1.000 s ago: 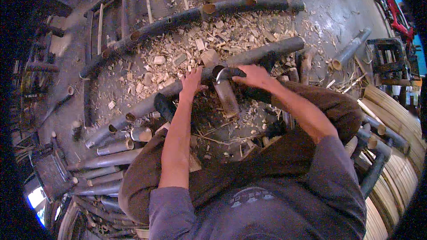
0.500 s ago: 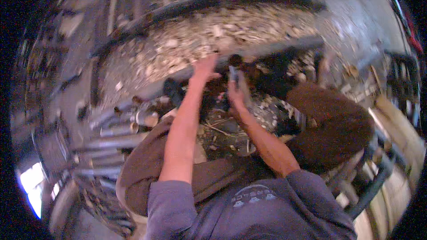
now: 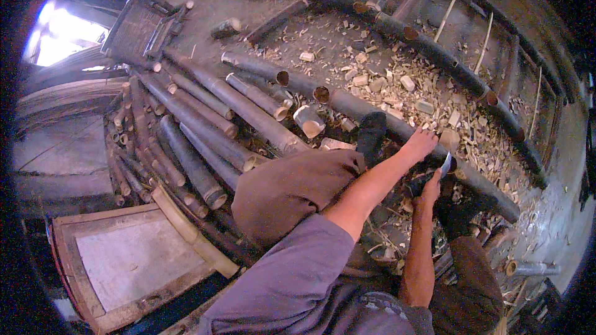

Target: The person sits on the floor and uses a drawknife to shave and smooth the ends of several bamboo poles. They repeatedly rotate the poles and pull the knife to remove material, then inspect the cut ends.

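Right hand (image 3: 428,191) grips a pale blade (image 3: 446,164) beside the dark bamboo pole (image 3: 355,105), on the floor (image 3: 205,12) along the chip pile's (image 3: 406,83) near edge. Left hand (image 3: 422,142) at pole, can't tell if gripping. I'd brace pole, take 1 light cut at a time, clear of it.

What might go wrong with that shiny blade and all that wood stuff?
The shiny blade in the right hand is close to the left hand, so a slip might cut it. The long dark pole looks round, so it might roll. Loose wood chips litter the floor beyond it, so somebody stepping there might slide.
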A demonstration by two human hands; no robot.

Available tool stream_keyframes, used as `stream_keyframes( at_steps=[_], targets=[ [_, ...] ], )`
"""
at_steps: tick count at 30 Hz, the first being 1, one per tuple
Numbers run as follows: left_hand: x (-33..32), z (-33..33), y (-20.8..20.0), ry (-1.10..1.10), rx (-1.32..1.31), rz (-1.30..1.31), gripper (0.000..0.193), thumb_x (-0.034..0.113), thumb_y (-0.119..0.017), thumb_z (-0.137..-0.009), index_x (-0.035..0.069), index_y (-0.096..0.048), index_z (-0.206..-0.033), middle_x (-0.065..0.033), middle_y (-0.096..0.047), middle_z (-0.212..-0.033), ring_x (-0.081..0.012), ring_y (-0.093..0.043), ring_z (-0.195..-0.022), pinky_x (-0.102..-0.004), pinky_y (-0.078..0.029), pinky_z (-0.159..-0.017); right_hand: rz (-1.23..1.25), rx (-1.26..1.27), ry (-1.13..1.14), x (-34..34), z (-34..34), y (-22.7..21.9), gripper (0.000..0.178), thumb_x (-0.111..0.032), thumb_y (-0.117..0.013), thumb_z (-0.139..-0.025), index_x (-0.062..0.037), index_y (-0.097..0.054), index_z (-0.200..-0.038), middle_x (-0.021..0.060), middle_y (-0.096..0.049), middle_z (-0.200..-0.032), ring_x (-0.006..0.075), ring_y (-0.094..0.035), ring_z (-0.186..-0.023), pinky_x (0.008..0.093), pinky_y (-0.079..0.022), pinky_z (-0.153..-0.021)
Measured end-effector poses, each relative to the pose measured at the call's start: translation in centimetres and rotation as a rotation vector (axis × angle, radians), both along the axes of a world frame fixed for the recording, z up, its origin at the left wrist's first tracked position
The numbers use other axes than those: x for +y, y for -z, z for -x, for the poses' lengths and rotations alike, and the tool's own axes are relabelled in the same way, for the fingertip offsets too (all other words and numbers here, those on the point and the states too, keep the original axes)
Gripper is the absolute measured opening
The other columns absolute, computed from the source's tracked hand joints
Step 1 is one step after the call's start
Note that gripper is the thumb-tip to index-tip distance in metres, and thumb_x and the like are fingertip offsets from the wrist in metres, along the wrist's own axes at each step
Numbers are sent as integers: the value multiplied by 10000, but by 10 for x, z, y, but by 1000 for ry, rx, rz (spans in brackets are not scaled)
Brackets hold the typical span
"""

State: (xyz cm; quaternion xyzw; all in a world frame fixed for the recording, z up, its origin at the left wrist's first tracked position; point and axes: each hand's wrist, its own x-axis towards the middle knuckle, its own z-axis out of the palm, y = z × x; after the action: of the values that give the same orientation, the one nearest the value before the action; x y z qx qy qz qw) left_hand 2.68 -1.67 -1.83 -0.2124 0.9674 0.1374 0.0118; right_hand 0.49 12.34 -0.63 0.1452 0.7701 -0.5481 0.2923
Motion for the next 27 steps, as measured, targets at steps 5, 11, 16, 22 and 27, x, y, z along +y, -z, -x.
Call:
stream_keyframes(
  at_steps=[5, 11, 16, 22, 27],
  targets=[
    [1, 19, -6, -27, 196, 86, 357, 152, -661, -735, 72, -550, -1065, -107, -620, -1034, -266, -579, -1033, -464, -374, -974, 237, -212, 59, -8, 31, 10, 558, -580, -532, -851, -36, -581, -969, 66, -603, -727, 198, -575, -590, 350, -497, -573],
    [-16, -18, 41, 39, 290, 76, 425, 125, -594, -752, 90, -558, -1174, -129, -587, -1157, -295, -531, -1113, -438, -405, -971, -297, -116, -313, 32, -13, -40, 615, -575, -478, -879, 16, -605, -993, 143, -641, -882, 254, -569, -788, 397, -457, -727],
    [-13, 16, -22, 103, -96, 30, 886, 255, -837, -569, 171, -400, -1336, -105, -488, -1289, -310, -422, -1243, -511, -344, -1018, -5, 487, -435, 111, -58, 8, 555, -523, -579, -834, -35, -566, -1098, 157, -650, -879, 311, -625, -743, 428, -483, -658],
    [-72, -9, -27, 136, -177, -177, 886, 236, -848, -503, 109, -435, -1277, -142, -570, -1179, -326, -534, -1114, -516, -389, -961, -536, 411, -1144, 114, -60, -24, 416, -442, -583, -834, -36, -587, -927, 192, -637, -771, 370, -629, -682, 479, -517, -631],
    [-103, -54, -27, 130, -192, -202, 783, 164, -852, -472, 65, -497, -1164, -143, -607, -1106, -356, -552, -1071, -425, -454, -903, -612, 355, -1007, 95, -37, -76, 386, -395, -599, -832, -55, -578, -1012, 199, -635, -896, 386, -626, -821, 480, -515, -686]
  ],
)
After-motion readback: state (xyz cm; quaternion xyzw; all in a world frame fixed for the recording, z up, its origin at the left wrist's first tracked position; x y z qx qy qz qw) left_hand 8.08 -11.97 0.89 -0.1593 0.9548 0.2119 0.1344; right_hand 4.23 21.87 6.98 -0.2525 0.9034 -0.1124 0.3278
